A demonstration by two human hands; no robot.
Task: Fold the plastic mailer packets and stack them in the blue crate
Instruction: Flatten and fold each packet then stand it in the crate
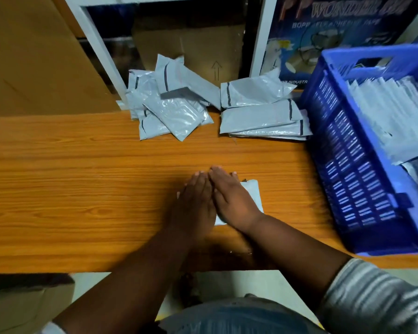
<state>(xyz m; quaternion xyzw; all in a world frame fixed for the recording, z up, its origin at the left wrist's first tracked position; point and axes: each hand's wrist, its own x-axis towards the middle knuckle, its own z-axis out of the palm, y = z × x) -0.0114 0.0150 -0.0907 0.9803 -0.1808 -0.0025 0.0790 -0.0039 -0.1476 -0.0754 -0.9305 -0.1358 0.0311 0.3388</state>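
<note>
A folded white mailer packet (253, 194) lies on the wooden table (82, 189) near the front edge. My left hand (194, 201) and my right hand (232, 196) lie flat side by side on it, fingers straight, pressing it down; most of the packet is hidden under them. A loose heap of grey mailer packets (169, 102) sits at the back of the table, with a flatter pile of packets (261, 114) to its right. The blue crate (362, 169) stands at the right and holds several folded packets (386, 116) leaning in a row.
A white shelf frame (99, 44) and a cardboard sheet (203, 44) stand behind the heaps. A large brown carton (29, 56) is at the back left, and a printed tape box (343, 32) stands behind the crate. The table's front edge runs below my forearms.
</note>
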